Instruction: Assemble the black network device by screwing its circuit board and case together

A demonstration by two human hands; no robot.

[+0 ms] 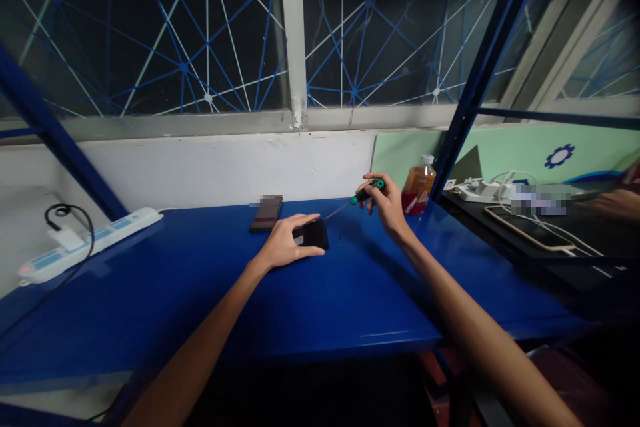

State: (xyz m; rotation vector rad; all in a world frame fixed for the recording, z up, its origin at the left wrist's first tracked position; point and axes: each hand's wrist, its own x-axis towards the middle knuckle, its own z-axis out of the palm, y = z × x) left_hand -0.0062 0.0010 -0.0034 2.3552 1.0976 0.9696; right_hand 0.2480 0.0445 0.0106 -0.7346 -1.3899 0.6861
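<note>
My left hand (286,240) grips a small black box-like device (315,235) by its sides on the blue tabletop, thumb along the near edge and fingers along the far one. Part of the device is hidden under the palm. In my right hand (384,203) is a screwdriver (367,191) with a green and black handle. Its thin shaft slants down to the left, and the tip is at the device's far right corner; whether it touches I cannot tell. Tiny specks, perhaps screws, lie just right of the device.
A dark phone (266,213) lies behind my left hand. A drink bottle (419,187) stands at the back right. At the left is a white power strip (90,245) with a black cable. Another person's hand (613,205) is over the neighbouring desk, near a phone (527,228) and cables.
</note>
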